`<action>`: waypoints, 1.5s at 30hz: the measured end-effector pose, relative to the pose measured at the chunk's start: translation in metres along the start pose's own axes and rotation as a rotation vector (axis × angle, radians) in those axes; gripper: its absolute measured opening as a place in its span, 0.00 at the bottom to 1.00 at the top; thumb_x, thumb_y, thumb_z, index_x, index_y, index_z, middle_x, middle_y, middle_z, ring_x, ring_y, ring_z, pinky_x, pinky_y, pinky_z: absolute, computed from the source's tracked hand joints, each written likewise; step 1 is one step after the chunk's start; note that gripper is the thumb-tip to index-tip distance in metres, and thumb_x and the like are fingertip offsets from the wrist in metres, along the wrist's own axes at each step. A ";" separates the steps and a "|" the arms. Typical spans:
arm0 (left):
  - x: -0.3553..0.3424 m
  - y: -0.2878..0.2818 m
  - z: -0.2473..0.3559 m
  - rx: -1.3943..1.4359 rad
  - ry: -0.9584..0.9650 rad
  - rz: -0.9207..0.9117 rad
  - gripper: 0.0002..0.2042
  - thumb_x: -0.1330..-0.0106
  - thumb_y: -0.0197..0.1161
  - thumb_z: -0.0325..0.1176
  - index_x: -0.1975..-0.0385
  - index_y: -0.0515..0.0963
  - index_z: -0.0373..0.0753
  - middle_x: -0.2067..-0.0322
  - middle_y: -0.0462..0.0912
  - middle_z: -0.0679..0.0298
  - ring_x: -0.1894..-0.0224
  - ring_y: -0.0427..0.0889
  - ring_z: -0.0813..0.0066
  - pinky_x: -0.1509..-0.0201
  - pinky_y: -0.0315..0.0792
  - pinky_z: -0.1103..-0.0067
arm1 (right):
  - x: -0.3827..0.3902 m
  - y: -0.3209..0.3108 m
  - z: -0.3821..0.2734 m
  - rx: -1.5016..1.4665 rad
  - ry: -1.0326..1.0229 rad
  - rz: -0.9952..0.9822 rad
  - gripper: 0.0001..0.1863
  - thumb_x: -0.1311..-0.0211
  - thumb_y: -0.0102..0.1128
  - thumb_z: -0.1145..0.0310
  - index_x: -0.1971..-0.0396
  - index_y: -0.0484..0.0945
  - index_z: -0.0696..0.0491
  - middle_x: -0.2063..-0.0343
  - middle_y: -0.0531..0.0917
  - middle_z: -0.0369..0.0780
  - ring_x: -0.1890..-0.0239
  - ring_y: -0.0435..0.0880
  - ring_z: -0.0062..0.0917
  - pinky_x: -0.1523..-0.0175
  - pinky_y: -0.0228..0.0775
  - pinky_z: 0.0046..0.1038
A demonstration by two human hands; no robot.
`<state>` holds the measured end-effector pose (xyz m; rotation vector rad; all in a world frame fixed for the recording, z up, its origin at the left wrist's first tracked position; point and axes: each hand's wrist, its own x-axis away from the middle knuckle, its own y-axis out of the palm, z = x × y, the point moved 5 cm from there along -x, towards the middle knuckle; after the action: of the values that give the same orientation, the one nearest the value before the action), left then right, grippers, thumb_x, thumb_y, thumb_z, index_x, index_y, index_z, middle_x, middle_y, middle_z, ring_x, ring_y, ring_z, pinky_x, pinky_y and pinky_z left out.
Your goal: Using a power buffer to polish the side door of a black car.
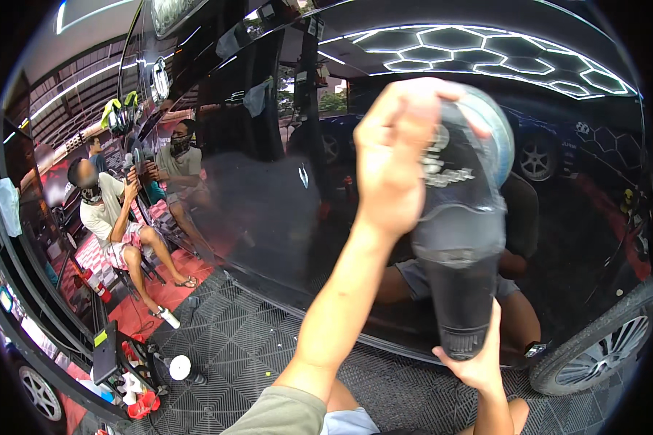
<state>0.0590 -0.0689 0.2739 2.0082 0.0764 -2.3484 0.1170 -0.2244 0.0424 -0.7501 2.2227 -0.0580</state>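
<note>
A black car polisher (461, 235) is held up in front of the glossy dark car side (283, 210), its handle pointing down. My left hand (395, 152) is closed over the polisher's head, slightly blurred. Around the lower end of the handle my right hand (481, 362) grips from below, with some of its fingers hidden. The round pale-blue pad (495, 134) faces the panel. Whether it touches the paint I cannot tell.
A car wheel (595, 355) stands at the lower right. On the left, another person (112, 206) sits holding a tool against the car. A black cart (116, 355) with cloths and a round white pad (181, 367) are at the lower left, on dark floor tiles (232, 362).
</note>
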 end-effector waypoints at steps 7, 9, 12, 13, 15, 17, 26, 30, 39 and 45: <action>0.008 -0.092 0.029 -0.108 -0.038 0.173 0.24 0.24 0.35 0.49 0.56 0.70 0.32 0.70 0.82 0.49 0.66 0.82 0.63 0.58 0.76 0.72 | -0.034 0.055 -0.029 -0.123 -0.020 -0.123 0.60 0.59 0.74 0.76 0.30 0.40 0.51 0.44 0.73 0.54 0.43 0.75 0.44 0.39 0.67 0.36; 0.007 -0.101 0.035 -0.054 -0.085 0.237 0.25 0.25 0.34 0.52 0.55 0.69 0.33 0.70 0.81 0.49 0.65 0.81 0.61 0.57 0.76 0.70 | -0.042 0.063 -0.034 -0.112 -0.032 -0.124 0.59 0.59 0.74 0.76 0.30 0.40 0.51 0.45 0.74 0.55 0.44 0.76 0.44 0.39 0.68 0.36; 0.010 -0.115 0.040 -0.065 -0.070 0.269 0.26 0.26 0.36 0.54 0.54 0.69 0.34 0.70 0.81 0.50 0.64 0.81 0.59 0.56 0.75 0.68 | -0.046 0.071 -0.035 -0.111 -0.075 -0.147 0.59 0.58 0.73 0.76 0.30 0.40 0.50 0.47 0.76 0.55 0.46 0.78 0.44 0.41 0.70 0.34; 0.011 -0.121 0.043 -0.084 -0.065 0.275 0.26 0.26 0.36 0.54 0.54 0.69 0.34 0.70 0.81 0.49 0.64 0.81 0.59 0.56 0.75 0.68 | -0.047 0.075 -0.033 -0.124 -0.080 -0.158 0.58 0.57 0.73 0.76 0.30 0.41 0.50 0.48 0.76 0.55 0.46 0.78 0.44 0.42 0.70 0.34; 0.016 -0.130 0.035 0.063 -0.062 0.258 0.26 0.26 0.37 0.54 0.54 0.70 0.34 0.69 0.80 0.49 0.63 0.81 0.57 0.56 0.75 0.67 | -0.046 0.073 -0.031 -0.134 -0.074 -0.179 0.57 0.57 0.71 0.78 0.29 0.42 0.48 0.49 0.77 0.55 0.48 0.79 0.45 0.44 0.71 0.34; 0.021 -0.135 0.036 0.141 -0.069 0.275 0.25 0.26 0.39 0.53 0.53 0.70 0.34 0.67 0.80 0.48 0.62 0.80 0.56 0.55 0.74 0.66 | -0.048 0.070 -0.034 -0.157 -0.067 -0.223 0.57 0.59 0.68 0.82 0.29 0.43 0.46 0.50 0.78 0.54 0.49 0.80 0.44 0.44 0.72 0.33; 0.014 -0.083 0.004 0.365 -0.111 0.021 0.26 0.27 0.39 0.53 0.49 0.71 0.34 0.58 0.80 0.42 0.55 0.79 0.49 0.50 0.75 0.61 | -0.034 0.013 -0.018 -0.145 -0.035 -0.141 0.55 0.60 0.67 0.82 0.30 0.47 0.46 0.49 0.79 0.50 0.49 0.81 0.38 0.43 0.70 0.30; 0.005 -0.038 -0.008 0.446 -0.220 -0.288 0.26 0.26 0.40 0.49 0.46 0.69 0.31 0.50 0.76 0.43 0.46 0.74 0.48 0.38 0.64 0.57 | -0.018 -0.022 -0.011 -0.147 -0.053 -0.099 0.57 0.63 0.70 0.81 0.30 0.47 0.49 0.43 0.74 0.48 0.42 0.76 0.35 0.37 0.63 0.30; -0.011 0.062 -0.042 0.504 -0.118 -0.043 0.16 0.29 0.50 0.45 0.63 0.76 0.36 0.71 0.83 0.49 0.73 0.85 0.64 0.72 0.82 0.75 | 0.009 -0.089 0.006 -0.126 -0.055 -0.035 0.66 0.74 0.77 0.72 0.30 0.43 0.57 0.33 0.55 0.47 0.29 0.53 0.36 0.29 0.44 0.36; -0.022 0.087 -0.064 0.498 -0.045 -0.100 0.16 0.31 0.52 0.43 0.63 0.74 0.34 0.73 0.83 0.50 0.73 0.85 0.66 0.70 0.82 0.75 | 0.024 -0.125 0.012 -0.118 0.195 0.085 0.64 0.71 0.76 0.72 0.30 0.43 0.57 0.31 0.52 0.49 0.28 0.50 0.37 0.28 0.44 0.38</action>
<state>0.1316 -0.1511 0.2849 2.1835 -0.4658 -2.6797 0.1748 -0.3380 0.0516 -0.7387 2.4583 0.0439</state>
